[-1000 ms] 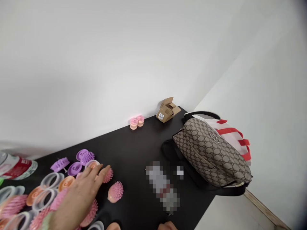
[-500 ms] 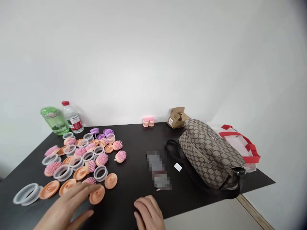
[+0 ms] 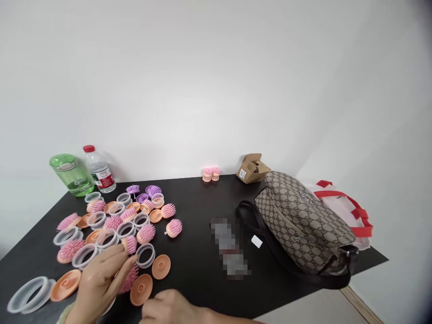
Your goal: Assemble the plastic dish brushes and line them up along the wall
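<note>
My left hand (image 3: 104, 274) is over the near part of the pile, fingers curled inward and thumb stretched along them; what lies in its grip is hidden. By its thumb is a pink bristled brush head (image 3: 130, 280), and another pink brush head (image 3: 130, 244) lies just beyond the fingertips. Part of a clear ring (image 3: 110, 307) shows below the hand. At the bottom edge, my right hand (image 3: 168, 308) is closed, its fingers turned out of sight, beside an orange disc (image 3: 141, 290). A second orange disc (image 3: 161, 267) and a clear ring (image 3: 146, 255) lie beyond.
More brush heads, rings and discs cover the left of the black table (image 3: 192, 252). Behind stand a green bottle (image 3: 72, 175) and water bottle (image 3: 100, 171). Two assembled pink brushes (image 3: 211, 174) and a carton (image 3: 253, 168) sit by the wall; a patterned bag (image 3: 303, 225) lies right.
My left hand has curled its fingers inward from a spread pose. My right hand has moved left toward it and closed. The view has shifted slightly.
</note>
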`<state>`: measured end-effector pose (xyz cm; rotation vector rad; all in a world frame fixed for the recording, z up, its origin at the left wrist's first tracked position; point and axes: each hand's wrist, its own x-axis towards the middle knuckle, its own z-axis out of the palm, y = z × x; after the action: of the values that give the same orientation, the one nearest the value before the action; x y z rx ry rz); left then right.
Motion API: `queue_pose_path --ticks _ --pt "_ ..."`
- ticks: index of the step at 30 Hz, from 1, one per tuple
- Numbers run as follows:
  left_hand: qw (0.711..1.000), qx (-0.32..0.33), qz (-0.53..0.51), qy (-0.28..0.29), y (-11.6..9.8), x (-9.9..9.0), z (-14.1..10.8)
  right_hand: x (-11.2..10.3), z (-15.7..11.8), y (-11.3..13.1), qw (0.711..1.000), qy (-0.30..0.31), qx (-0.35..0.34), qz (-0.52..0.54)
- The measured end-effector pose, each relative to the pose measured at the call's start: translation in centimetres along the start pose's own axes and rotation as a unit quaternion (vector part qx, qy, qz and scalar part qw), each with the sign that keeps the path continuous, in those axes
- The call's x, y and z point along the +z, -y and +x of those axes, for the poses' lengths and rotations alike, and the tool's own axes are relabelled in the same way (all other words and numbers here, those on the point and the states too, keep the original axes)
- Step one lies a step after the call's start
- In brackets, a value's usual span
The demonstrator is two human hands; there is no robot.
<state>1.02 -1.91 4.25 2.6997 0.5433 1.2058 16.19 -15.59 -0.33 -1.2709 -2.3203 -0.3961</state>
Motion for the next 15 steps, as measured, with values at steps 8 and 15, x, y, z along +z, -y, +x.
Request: queue_pose_path --ticks 8,15 --pt "0.996 -0.017 -0.029 -0.086 2.7 -0.4 -0.8 -9.0 2.6 -15.1 0.973 0.019 0.223 -0.061" --pt "0.988 -0.056 -0.042 -0.138 2.8 -1.7 -1.8 -7.9 5.1 -29.2 0.897 0.071 0.404 -0.166"
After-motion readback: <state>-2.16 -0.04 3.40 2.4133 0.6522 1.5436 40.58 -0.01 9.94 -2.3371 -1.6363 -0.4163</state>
